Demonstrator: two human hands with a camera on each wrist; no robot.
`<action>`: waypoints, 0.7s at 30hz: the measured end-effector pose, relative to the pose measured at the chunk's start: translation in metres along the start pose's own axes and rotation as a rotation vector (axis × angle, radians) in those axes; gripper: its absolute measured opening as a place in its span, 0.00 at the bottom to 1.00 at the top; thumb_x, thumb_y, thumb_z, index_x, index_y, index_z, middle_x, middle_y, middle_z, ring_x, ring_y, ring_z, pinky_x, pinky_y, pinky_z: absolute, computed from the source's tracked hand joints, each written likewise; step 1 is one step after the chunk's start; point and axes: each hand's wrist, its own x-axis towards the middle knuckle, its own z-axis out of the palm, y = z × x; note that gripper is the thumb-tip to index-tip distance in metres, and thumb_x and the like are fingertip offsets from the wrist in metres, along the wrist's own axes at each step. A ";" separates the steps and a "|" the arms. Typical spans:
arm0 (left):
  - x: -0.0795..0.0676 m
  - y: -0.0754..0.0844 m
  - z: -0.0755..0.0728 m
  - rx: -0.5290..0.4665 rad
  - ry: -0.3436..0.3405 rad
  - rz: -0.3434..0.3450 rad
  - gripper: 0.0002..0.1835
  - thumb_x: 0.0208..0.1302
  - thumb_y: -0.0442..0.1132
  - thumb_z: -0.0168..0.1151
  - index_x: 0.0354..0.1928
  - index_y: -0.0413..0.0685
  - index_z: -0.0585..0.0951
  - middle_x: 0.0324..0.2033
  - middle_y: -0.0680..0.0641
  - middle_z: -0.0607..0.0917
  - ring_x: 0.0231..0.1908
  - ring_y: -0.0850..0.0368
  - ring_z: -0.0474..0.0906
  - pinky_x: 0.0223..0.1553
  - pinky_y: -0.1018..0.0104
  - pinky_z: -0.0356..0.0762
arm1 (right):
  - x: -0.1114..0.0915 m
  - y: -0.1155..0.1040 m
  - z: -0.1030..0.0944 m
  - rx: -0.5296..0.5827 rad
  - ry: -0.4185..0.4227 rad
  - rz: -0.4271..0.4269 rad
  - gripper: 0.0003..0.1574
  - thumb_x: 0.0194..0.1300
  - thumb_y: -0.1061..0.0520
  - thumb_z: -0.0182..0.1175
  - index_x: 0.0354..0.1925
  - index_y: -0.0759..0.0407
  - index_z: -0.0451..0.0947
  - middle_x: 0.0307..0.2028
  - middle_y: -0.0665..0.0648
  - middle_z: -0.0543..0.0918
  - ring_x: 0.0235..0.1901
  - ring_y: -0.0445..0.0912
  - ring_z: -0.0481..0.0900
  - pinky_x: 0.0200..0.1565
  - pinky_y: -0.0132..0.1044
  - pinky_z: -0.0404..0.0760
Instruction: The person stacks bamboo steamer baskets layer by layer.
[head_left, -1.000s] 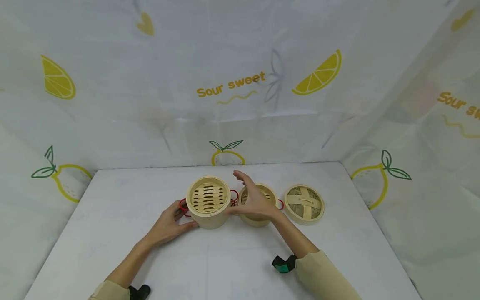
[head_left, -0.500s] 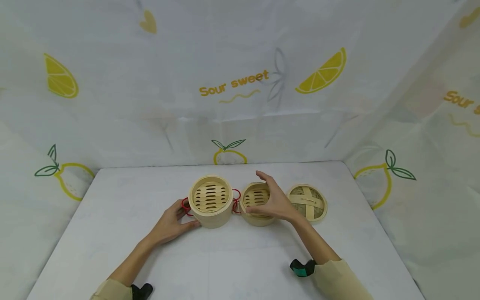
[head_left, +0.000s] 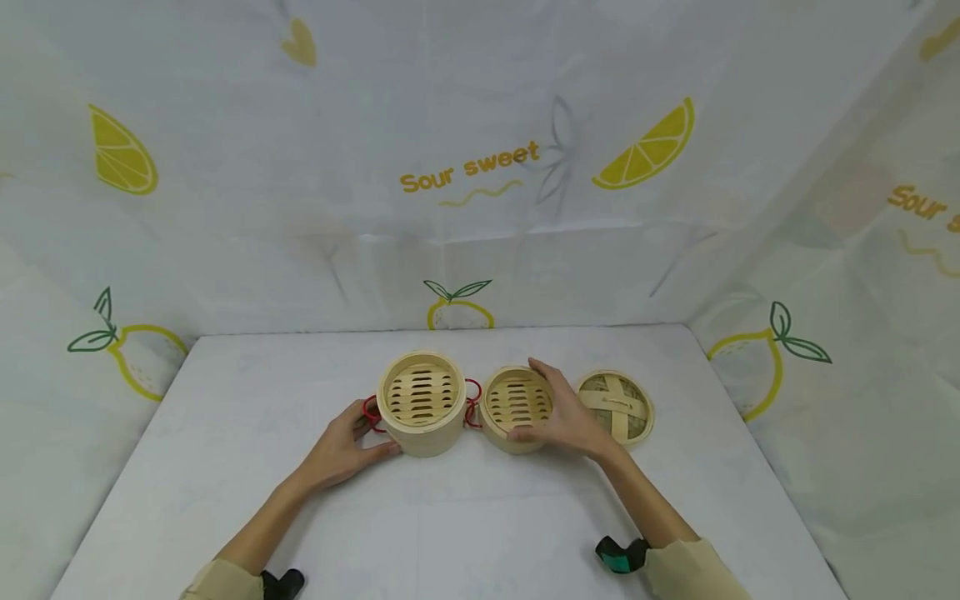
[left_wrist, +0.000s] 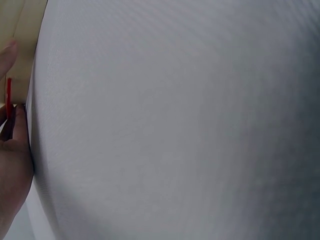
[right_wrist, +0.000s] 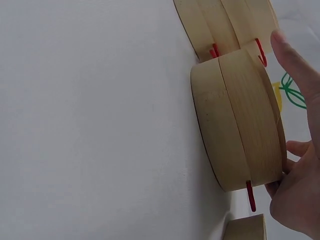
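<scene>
A taller bamboo steamer [head_left: 422, 402] with a slatted top and red side loops stands on the table in the head view. My left hand [head_left: 341, 448] grips its left side, thumb at the front, fingers behind by the red loop. Its wall also shows at the edge of the left wrist view. To its right stands a lower bamboo steamer [head_left: 516, 404]. Around that one's right side my right hand [head_left: 566, 419] is spread. In the right wrist view the thumb [right_wrist: 295, 60] stretches past the rim, apart from the wall, with fingers by the far side.
A round woven bamboo lid [head_left: 615, 407] with crossed bands lies to the right of the lower steamer. White cloth covers the table [head_left: 420, 533]. A lemon-printed curtain [head_left: 360, 275] closes off the back and sides.
My right hand has left the taller steamer's side and moved right, to the lower steamer's right side. The left hand keeps its grip; the steamers stay on the table.
</scene>
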 end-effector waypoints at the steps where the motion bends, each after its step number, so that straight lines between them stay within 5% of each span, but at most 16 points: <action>1: 0.001 0.000 0.000 0.000 0.001 0.001 0.41 0.60 0.47 0.85 0.71 0.41 0.75 0.65 0.41 0.83 0.71 0.40 0.80 0.77 0.53 0.78 | -0.001 0.001 0.001 0.002 0.002 0.007 0.83 0.48 0.42 0.89 0.86 0.61 0.50 0.83 0.69 0.61 0.84 0.68 0.58 0.83 0.73 0.62; 21: -0.001 0.001 0.000 0.008 0.008 -0.016 0.42 0.60 0.47 0.84 0.71 0.40 0.75 0.65 0.40 0.82 0.71 0.38 0.80 0.77 0.50 0.78 | -0.008 0.010 0.015 -0.018 0.009 0.055 0.93 0.42 0.44 0.92 0.87 0.65 0.41 0.85 0.72 0.52 0.85 0.70 0.52 0.85 0.71 0.61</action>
